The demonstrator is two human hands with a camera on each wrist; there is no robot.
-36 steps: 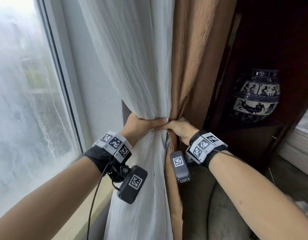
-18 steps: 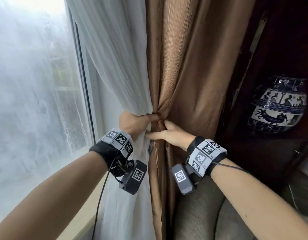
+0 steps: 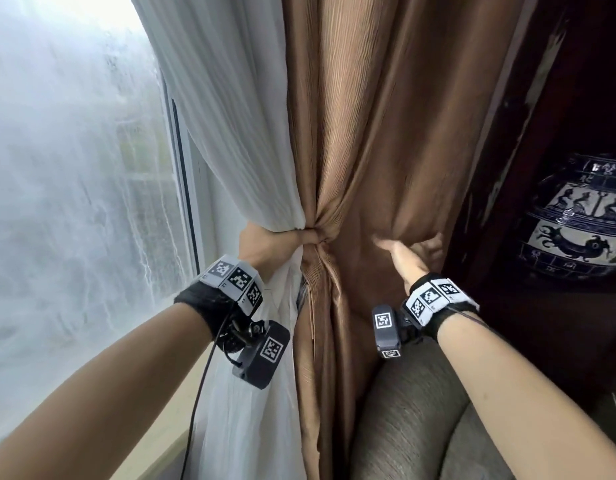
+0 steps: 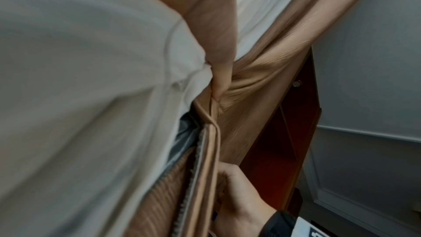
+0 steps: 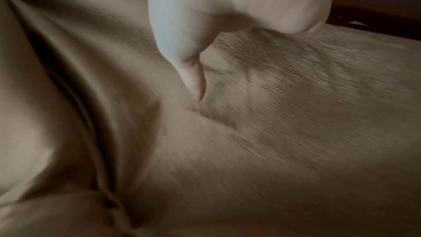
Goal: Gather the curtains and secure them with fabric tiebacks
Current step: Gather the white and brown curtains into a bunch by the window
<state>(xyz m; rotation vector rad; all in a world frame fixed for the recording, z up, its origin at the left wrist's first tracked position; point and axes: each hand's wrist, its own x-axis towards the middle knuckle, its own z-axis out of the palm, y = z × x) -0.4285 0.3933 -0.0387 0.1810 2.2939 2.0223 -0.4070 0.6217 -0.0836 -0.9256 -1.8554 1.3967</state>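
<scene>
A white sheer curtain point(image 3: 230, 133) and a brown curtain point(image 3: 386, 133) hang side by side. My left hand point(image 3: 275, 244) grips both, bunched together at waist height; the left wrist view shows the sheer point(image 4: 79, 78) and the brown folds point(image 4: 262, 78) pinched under a finger point(image 4: 218, 60). My right hand point(image 3: 407, 254) is further right, at the brown curtain's far edge. Its thumb point(image 5: 193, 78) lies stretched on the fabric point(image 5: 273, 132) and its fingers hook round the edge, mostly hidden. No tieback is in sight.
A rain-streaked window point(image 3: 74, 202) and its sill point(image 3: 154, 455) are on the left. A grey-brown sofa arm point(image 3: 421, 410) stands below the curtains. On the right, a dark wooden cabinet point(image 3: 542, 98) holds a blue-and-white vase point(image 3: 576, 223).
My right hand has left the bunched spot beside my left hand and moved right to the brown curtain's far edge. My left hand keeps its grip.
</scene>
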